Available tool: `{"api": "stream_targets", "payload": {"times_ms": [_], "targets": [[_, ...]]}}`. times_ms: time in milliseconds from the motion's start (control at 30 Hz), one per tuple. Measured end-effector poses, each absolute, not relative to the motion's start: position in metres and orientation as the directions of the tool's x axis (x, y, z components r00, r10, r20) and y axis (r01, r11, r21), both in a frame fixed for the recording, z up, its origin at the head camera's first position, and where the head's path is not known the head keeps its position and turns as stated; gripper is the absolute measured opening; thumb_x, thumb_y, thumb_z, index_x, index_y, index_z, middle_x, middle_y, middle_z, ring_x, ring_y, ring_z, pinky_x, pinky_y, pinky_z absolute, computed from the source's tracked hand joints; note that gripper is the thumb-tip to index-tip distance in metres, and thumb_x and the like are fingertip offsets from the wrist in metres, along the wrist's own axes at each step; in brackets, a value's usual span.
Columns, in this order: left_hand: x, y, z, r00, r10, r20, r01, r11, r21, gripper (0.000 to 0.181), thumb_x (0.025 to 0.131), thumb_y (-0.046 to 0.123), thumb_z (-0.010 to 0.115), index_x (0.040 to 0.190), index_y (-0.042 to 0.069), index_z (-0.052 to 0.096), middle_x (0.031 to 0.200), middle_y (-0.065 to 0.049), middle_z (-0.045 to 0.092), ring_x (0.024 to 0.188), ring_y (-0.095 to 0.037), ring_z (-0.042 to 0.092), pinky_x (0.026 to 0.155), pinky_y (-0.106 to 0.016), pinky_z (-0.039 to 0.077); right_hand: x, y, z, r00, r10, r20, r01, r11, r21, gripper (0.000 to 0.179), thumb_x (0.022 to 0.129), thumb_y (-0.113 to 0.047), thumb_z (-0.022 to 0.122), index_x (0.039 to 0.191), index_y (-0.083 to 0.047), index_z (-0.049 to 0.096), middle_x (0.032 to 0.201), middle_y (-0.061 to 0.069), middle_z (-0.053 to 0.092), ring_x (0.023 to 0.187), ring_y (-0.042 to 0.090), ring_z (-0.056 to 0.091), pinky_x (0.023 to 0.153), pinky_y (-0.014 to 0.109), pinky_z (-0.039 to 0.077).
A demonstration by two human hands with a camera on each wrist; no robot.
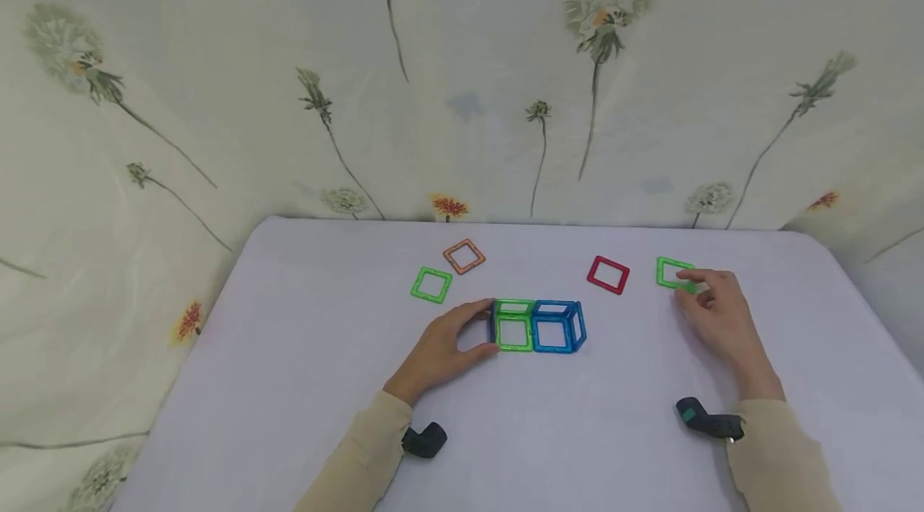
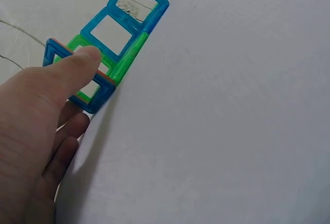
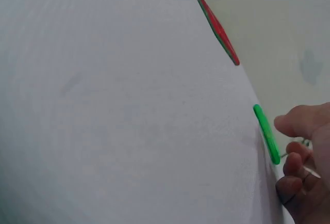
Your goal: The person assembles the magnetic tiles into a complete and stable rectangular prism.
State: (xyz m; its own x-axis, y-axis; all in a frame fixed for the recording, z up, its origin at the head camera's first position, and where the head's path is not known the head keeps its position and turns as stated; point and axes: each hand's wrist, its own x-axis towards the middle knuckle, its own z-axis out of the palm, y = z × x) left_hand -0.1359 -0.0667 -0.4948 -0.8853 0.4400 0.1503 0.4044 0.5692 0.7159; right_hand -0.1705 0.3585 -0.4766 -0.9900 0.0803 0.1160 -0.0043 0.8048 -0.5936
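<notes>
A structure of magnetic tiles (image 1: 532, 331), green at left and blue at right, stands on the table in the head view. My left hand (image 1: 442, 350) grips its left end between thumb and fingers. In the left wrist view the thumb presses a blue end tile (image 2: 105, 87) with an orange edge. My right hand (image 1: 724, 318) is over a green square tile (image 1: 662, 271), fingers loosely bent. The right wrist view shows that green tile (image 3: 266, 133) edge-on, a small gap between it and the thumb. Whether another finger touches it is hidden.
A red square tile (image 1: 609, 275) lies between the structure and my right hand. Left of centre lie an orange tile (image 1: 464, 256) and another green tile (image 1: 431, 286). The white table (image 1: 325, 279) ends at a flower-patterned backdrop (image 1: 462, 151).
</notes>
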Motion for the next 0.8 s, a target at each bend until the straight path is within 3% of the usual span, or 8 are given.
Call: {"api": "stream_targets", "payload": {"times_ms": [200,500,800], "targets": [[-0.136,-0.066,-0.495,-0.88,0.446,0.162,0.418,0.567,0.71,0.068,0.084,0.045,0.066,0.144,0.032,0.035,0.137,0.011,0.052,0.131,-0.007,0.045,0.111,-0.03,0.037,-0.171,0.36,-0.483,-0.978,0.086,0.191,-0.038,0.824,-0.565,0.035,0.092,-0.017,0.056,0.125,-0.004,0.058,0.129,0.026,0.037,0.074,0.007,0.04,0.061,0.021,0.031],[-0.134,-0.066,-0.495,-0.878,0.448,0.167,0.423,0.566,0.708,0.067,0.085,0.046,0.065,0.144,0.031,0.036,0.135,0.01,0.054,0.13,-0.008,0.046,0.111,-0.031,0.038,-0.169,0.358,-0.487,-0.978,0.092,0.189,-0.025,0.841,-0.54,0.032,0.093,-0.012,0.055,0.12,0.003,0.06,0.127,0.029,0.039,0.087,0.026,0.039,0.065,0.027,0.027],[-0.135,-0.067,-0.496,-0.878,0.449,0.166,0.423,0.566,0.708,0.068,0.085,0.047,0.065,0.144,0.03,0.036,0.136,0.011,0.053,0.13,-0.008,0.046,0.111,-0.03,0.037,-0.166,0.354,-0.485,-0.981,0.103,0.166,0.001,0.852,-0.523,0.031,0.093,-0.016,0.057,0.119,0.002,0.061,0.125,0.026,0.042,0.085,0.025,0.042,0.064,0.028,0.029]]}}
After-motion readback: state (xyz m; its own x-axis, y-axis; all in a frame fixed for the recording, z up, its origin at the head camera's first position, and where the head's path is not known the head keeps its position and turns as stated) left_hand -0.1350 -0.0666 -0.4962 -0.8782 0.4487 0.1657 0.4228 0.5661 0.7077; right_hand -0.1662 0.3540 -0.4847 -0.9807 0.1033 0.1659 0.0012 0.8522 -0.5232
